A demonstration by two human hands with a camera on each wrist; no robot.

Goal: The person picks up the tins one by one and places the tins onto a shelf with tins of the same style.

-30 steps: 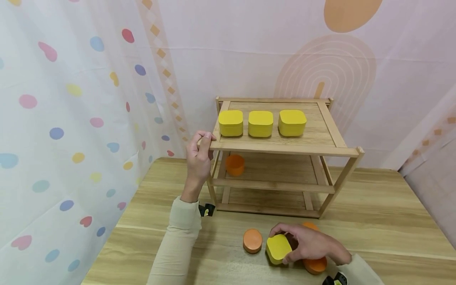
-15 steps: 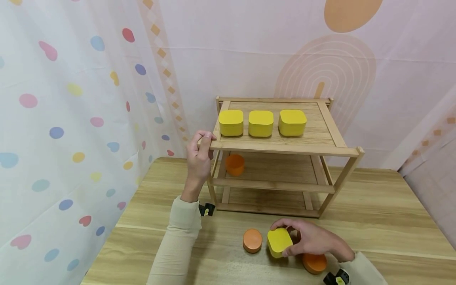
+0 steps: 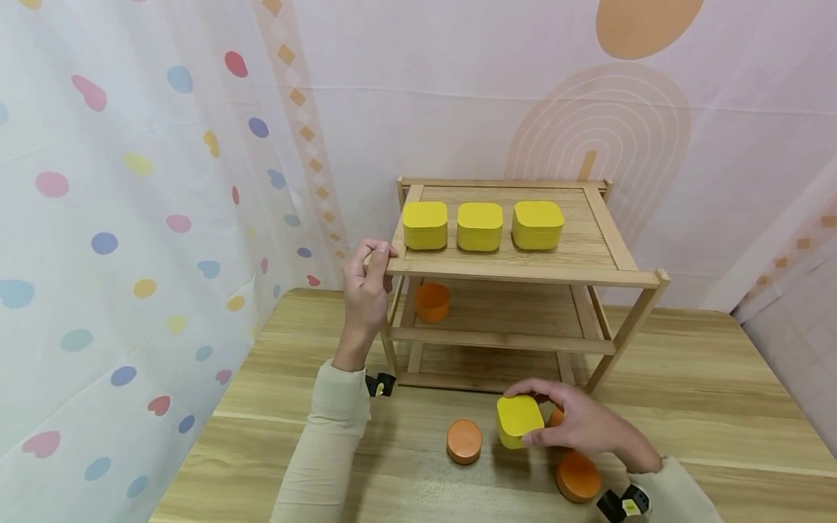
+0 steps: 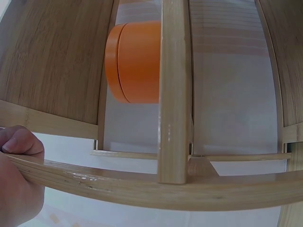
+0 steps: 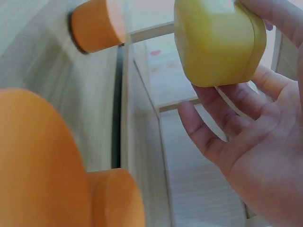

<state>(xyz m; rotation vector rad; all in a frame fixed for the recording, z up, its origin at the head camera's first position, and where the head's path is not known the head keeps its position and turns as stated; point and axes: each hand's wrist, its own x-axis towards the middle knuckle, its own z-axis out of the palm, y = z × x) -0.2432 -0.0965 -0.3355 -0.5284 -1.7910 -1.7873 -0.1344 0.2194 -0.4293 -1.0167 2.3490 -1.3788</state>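
My right hand (image 3: 582,421) pinches a yellow rounded-square box (image 3: 519,420) between thumb and fingers, lifted over the table in front of the rack. In the right wrist view the same yellow box (image 5: 220,42) hangs above the tabletop, its lid side toward the palm. My left hand (image 3: 368,287) grips the front left corner of the wooden rack (image 3: 523,274); in the left wrist view its curled fingers (image 4: 21,142) wrap the rail. Along the top shelf stand three matching yellow boxes, a left one (image 3: 425,226), a middle one (image 3: 479,228) and a right one (image 3: 538,226).
An orange round box (image 3: 432,302) stands on the middle shelf at its left end. On the table (image 3: 261,414) are an orange round box (image 3: 464,441) left of the right hand, another orange box (image 3: 577,476) below it, and a third (image 3: 556,415) partly hidden behind it.
My right hand has raised the yellow box off the table and carried it slightly forward, toward the rack. The left hand stays on the rack corner.
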